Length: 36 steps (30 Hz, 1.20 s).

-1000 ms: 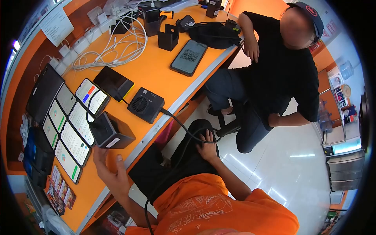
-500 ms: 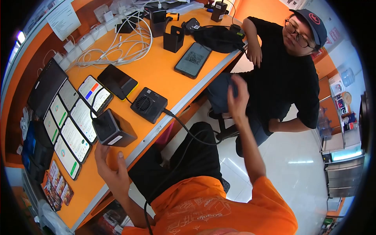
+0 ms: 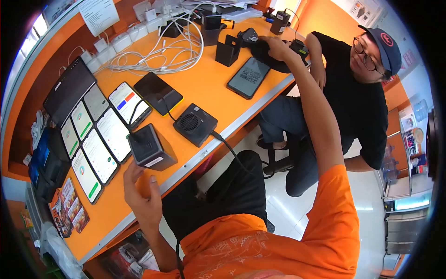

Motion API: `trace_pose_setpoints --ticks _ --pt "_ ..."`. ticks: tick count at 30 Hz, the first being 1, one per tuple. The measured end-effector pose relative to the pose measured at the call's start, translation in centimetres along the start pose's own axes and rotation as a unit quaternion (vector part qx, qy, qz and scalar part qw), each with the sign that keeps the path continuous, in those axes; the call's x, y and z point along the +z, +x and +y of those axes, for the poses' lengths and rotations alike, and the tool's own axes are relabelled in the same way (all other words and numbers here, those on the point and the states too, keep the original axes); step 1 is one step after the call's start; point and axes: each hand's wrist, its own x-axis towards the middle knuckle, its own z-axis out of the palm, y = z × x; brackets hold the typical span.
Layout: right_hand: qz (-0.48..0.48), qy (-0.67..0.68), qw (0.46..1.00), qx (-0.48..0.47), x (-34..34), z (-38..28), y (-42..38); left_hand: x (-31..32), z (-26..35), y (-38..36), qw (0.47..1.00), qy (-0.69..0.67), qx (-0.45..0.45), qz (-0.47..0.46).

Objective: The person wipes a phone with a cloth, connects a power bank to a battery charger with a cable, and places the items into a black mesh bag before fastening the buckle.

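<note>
The right hand (image 3: 277, 48) reaches far across the orange desk (image 3: 204, 86) and lies on top of a black pouch (image 3: 269, 56); its fingers curl down over the pouch, but whether they are clamped on it cannot be told, since the back of the hand hides the fingertips. Much of the pouch is covered by that hand and forearm. The left hand (image 3: 141, 195) rests on the near edge of the desk, fingers loosely apart and holding nothing, its fingertips just beside a small black cube (image 3: 151, 148). Relative to the cube: a black fan box (image 3: 195, 124) lies just beside it on the far right, with a cable running off the desk edge; a row of lit phones (image 3: 100, 139) lies to its left; a dark phone (image 3: 158, 93) sits beyond it. Farther from the cube, near the pouch, a phone showing a QR code (image 3: 249, 77) lies flat, with a black stand (image 3: 227, 50) next to it and a tangle of white cables (image 3: 158, 51) toward the wall. A seated person in a black shirt (image 3: 357, 102) is beyond the desk's corner, one arm resting beside the pouch.
</note>
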Motion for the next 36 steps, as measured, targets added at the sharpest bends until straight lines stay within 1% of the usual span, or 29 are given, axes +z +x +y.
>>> trace_pose_setpoints --ticks 3,6,8,12,16,17,20,21,24,25,28,31,34,36 --pt "-0.033 -0.02 0.999 0.014 1.1 0.7 1.1 -0.1 0.1 0.2 1.0 -0.017 -0.007 0.0" --pt "0.021 0.016 0.998 -0.055 2.3 2.7 2.0 -0.1 -0.1 0.1 1.0 -0.012 0.006 0.008" --pt "0.043 0.024 0.997 -0.059 1.7 2.6 1.6 -0.2 0.2 0.2 1.0 -0.017 0.003 0.007" --pt "0.075 0.02 0.994 -0.074 -1.0 2.9 0.8 -0.2 0.2 0.3 0.999 -0.036 0.016 0.012" --pt "0.103 0.017 0.991 -0.085 -4.6 4.5 -0.4 -0.1 0.3 0.4 0.999 -0.03 0.023 0.014" --pt "0.099 0.041 0.99 -0.086 -5.2 5.2 -0.7 -0.1 0.4 0.4 0.999 -0.031 0.021 0.016" --pt "0.075 0.033 0.993 -0.08 -9.5 3.2 -3.6 -0.1 0.4 0.4 0.999 -0.036 0.018 0.018" --pt "0.106 0.034 0.984 -0.136 -9.4 4.1 -4.1 -0.1 0.4 0.4 0.999 -0.039 0.018 0.02" --pt "0.011 0.051 0.991 -0.12 -9.3 6.4 -5.3 -0.1 0.3 0.4 0.998 -0.049 0.015 0.019" --pt "-0.003 0.064 0.994 -0.088 -11.1 4.4 -7.0 -0.1 0.3 0.4 0.999 -0.048 0.015 0.019" --pt "0.027 0.136 0.98 -0.145 -12.2 3.4 -9.5 -0.1 0.4 0.4 0.999 -0.04 0.016 0.018" --pt "0.031 0.173 0.967 -0.186 -13.3 2.4 -10.5 -0.1 0.5 0.5 0.999 -0.032 0.016 0.014" --pt "0.028 0.177 0.961 -0.212 -14.1 0.9 -10.6 0.0 0.4 0.4 0.999 -0.036 0.018 0.016" --pt "0.009 0.172 0.962 -0.21 -14.3 0.1 -10.6 -0.1 0.4 0.4 0.999 -0.042 0.016 0.019"
